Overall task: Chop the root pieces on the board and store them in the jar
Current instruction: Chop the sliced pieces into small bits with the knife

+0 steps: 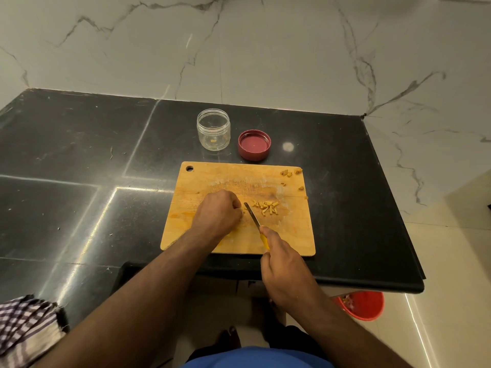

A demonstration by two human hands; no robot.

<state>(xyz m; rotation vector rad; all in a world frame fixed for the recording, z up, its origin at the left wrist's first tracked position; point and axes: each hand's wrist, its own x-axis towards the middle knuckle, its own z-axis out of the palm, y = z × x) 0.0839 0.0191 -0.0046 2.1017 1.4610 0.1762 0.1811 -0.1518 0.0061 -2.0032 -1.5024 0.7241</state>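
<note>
A wooden cutting board [289, 235] lies on the black counter. My right hand [281, 266] grips a yellow-handled knife [252, 215], its blade tip down on the board. My left hand [219, 211] rests curled on the board just left of the blade, fingertips against a root piece that is mostly hidden. A small pile of chopped yellow root pieces [267, 207] lies right of the blade. Brown scraps [291, 173] sit at the board's far right corner. Behind the board stands a clear jar [213, 132], open, with a tiny bit inside. Its red lid [254, 144] lies upturned beside it.
The black stone counter [79, 168] meets a marble wall behind and ends in an edge at the right and front. A checked cloth [25, 328] hangs at the lower left. A red bucket [362, 305] stands on the floor below the counter's right corner.
</note>
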